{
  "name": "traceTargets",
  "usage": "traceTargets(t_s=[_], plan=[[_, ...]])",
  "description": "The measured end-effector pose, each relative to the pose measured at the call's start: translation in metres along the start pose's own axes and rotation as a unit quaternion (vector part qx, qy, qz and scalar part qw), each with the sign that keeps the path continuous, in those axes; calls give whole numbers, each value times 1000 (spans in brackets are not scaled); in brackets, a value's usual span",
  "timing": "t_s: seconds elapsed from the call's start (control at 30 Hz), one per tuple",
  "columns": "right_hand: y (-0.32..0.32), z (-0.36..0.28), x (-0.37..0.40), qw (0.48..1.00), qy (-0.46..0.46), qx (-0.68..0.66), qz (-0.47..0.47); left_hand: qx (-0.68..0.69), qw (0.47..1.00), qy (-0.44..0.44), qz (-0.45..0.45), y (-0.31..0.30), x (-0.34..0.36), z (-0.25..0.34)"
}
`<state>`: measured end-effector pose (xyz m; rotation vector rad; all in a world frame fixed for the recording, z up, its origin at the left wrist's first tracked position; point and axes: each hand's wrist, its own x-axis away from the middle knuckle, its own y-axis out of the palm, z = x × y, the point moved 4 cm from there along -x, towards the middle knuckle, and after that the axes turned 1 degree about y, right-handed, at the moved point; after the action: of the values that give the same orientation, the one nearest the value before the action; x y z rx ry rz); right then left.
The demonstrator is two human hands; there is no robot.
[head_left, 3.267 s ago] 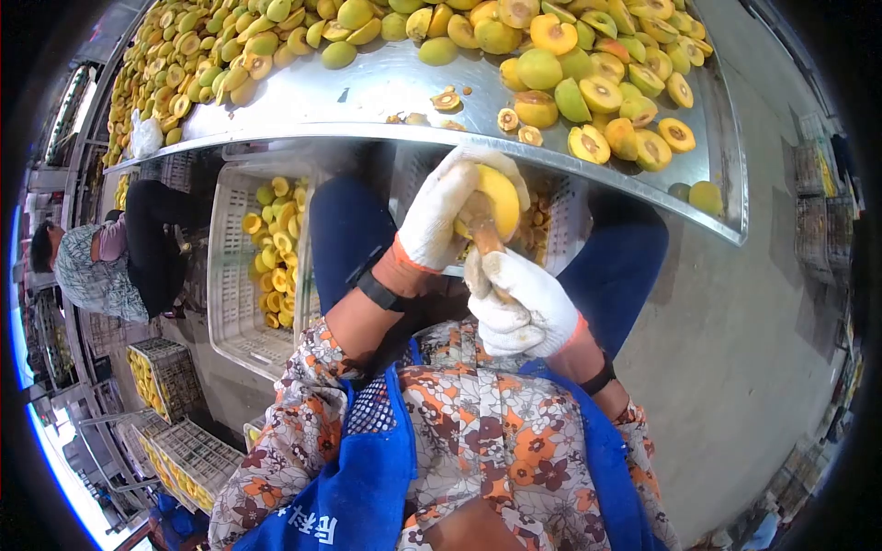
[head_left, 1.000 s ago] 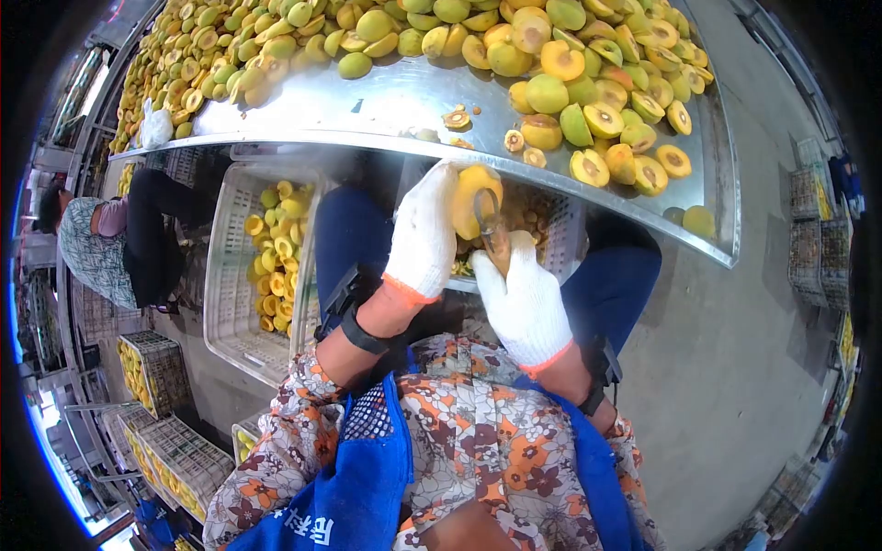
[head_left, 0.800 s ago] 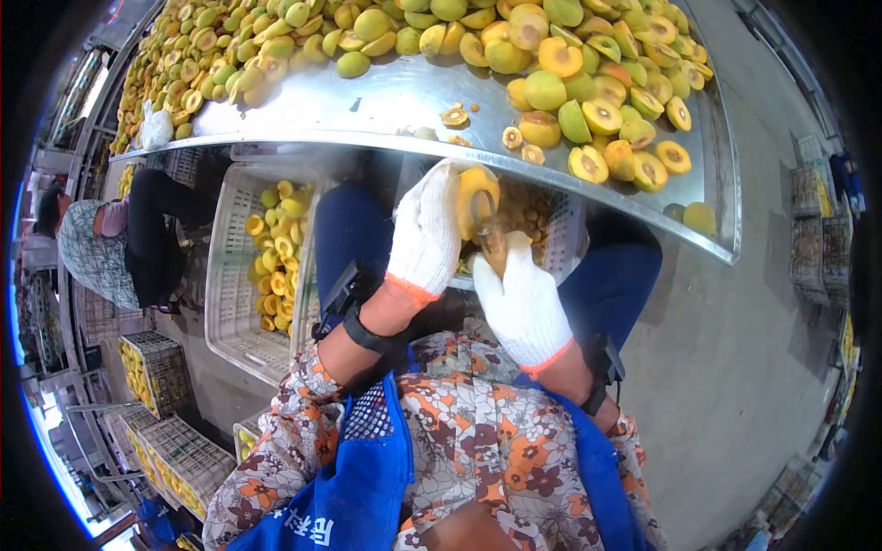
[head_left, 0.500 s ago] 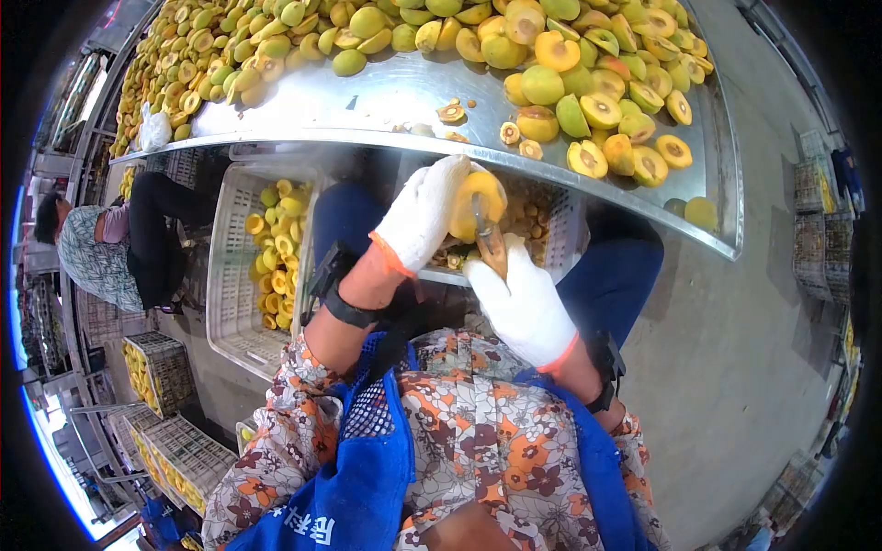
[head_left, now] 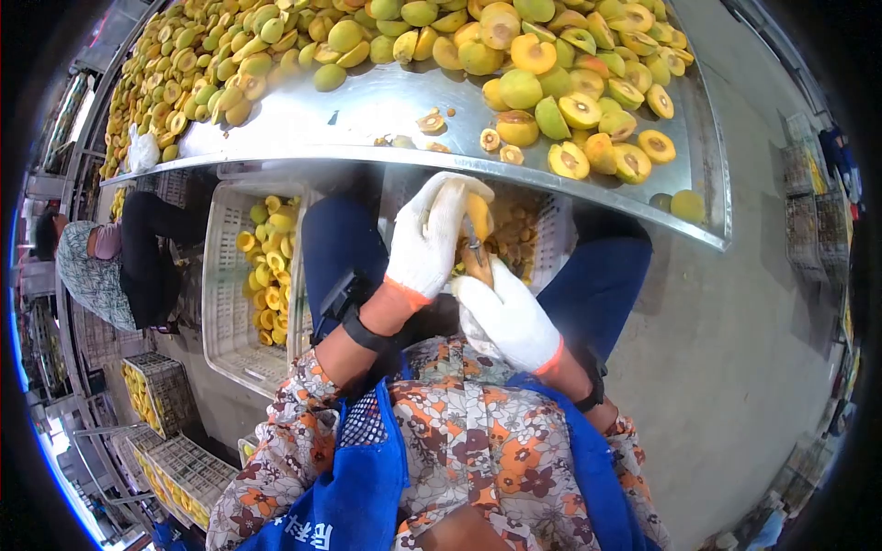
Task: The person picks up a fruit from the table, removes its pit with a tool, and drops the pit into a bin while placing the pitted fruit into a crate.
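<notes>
Left hand: I see the white-gloved left hand (head_left: 424, 241) curled around a yellow piece of fruit (head_left: 479, 217), fingers bent over its top.
Right hand: The white-gloved right hand (head_left: 513, 320) is closed round the brown handle of a small metal-tipped tool (head_left: 477, 260).
Fruit and tool: The tool's metal end meets the fruit, just off the desk's near edge and over the crate between the knees.
Desk: On my silver metal desk (head_left: 303, 124), a large pile of yellow-green cut fruit (head_left: 344, 37) covers the far side and reaches down toward the right edge. One greenish-yellow fruit (head_left: 687, 206) lies by the near right corner — a white plastic bag (head_left: 142, 152) sits at the near edge, far left.
Crates: A pale plastic crate (head_left: 220, 303) beside the left knee holds hollowed yellow fruit halves (head_left: 273, 275); the crate between the knees (head_left: 549, 241) holds brownish bits.
Left side: Another person (head_left: 96, 275) sits well apart.
</notes>
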<state>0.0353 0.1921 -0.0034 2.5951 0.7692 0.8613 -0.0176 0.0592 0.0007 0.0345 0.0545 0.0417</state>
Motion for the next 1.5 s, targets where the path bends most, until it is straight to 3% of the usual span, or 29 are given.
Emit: traceTargets(t_s=[0.07, 0.2, 0.33, 0.4, 0.47, 0.53, 0.57, 0.6, 0.67, 0.7, 0.77, 0.8, 0.87, 0.93, 1.0, 1.03, 1.07, 1.13, 1.17, 1.2, 1.27, 1.4, 1.43, 1.47, 1.5], plan=[[2, 0, 0, 998, 11, -58, -27, -21, 999, 21, 16, 0, 1, -1], [1, 6, -1, 976, 36, -192, -94, 108, 994, -18, -15, 1, -4, -8], [0, 5, -1, 974, 48, -197, -99, 183, 981, -32, -56, 1, -5, -10], [2, 5, 0, 951, 81, -254, -155, 194, 976, -63, -74, 5, -6, -10], [1, 6, -2, 954, 84, -244, -153, 209, 968, -102, -95, 2, -5, -5], [-2, 3, -1, 969, 67, -188, -143, -7, 996, 21, -86, -16, -9, 9], [-4, 1, 0, 969, 65, -188, -143, -102, 994, 1, -34, -34, -9, 5], [-8, -1, 2, 977, 61, -167, -121, -273, 952, 138, 5, -53, -11, 13], [-19, -5, 3, 983, 49, -147, -96, -331, 936, 82, 83, -102, -8, 20], [-31, -1, 1, 997, 38, -45, -40, -370, 920, 52, 117, -123, -4, 29], [-52, 10, -4, 993, 53, 95, 47, -590, 794, -6, 146, -170, 1, 34], [-59, 18, -7, 993, 51, 91, 46, -740, 658, -2, 141, -190, 3, 32], [-65, 25, -10, 987, 13, 156, 45, -793, 560, 177, 158, -176, -4, 50], [-64, 33, -13, 975, 22, 211, 57, -710, 681, 88, 155, -148, -33, 47], [-54, 23, -15, 886, -164, 432, 33, -527, 843, 57, 98, -98, -70, 29], [-49, 19, -14, 853, -159, 494, 50, -387, 921, 0, 38, -68, -94, 20], [-47, 17, -12, 843, -163, 509, 66, -393, 919, 42, -6, -46, -122, 4], [-48, 20, -12, 843, -154, 510, 78, -425, 905, 13, -21, 5, -159, -6], [-52, 22, -12, 885, -83, 444, 113, -532, 847, 12, -14, 27, -168, 2], [-53, 21, -9, 884, -86, 445, 116, -561, 828, 16, -5, 39, -182, -10], [-54, 16, 0, 864, -146, 471, 103, -551, 834, 23, -18, 49, -200, -16], [-77, 27, 0, 887, -126, 419, 150, -555, 829, 18, -64, 26, -186, -10], [-79, 20, 3, 888, -110, 420, 153, -491, 868, 59, -44, 13, -177, -10], [-75, 8, 7, 931, -58, 311, 184, -424, 900, 99, -24, 0, -162, -9], [-75, 0, 7, 918, -94, 340, 181, -265, 962, 37, -53, -4, -134, 7]])
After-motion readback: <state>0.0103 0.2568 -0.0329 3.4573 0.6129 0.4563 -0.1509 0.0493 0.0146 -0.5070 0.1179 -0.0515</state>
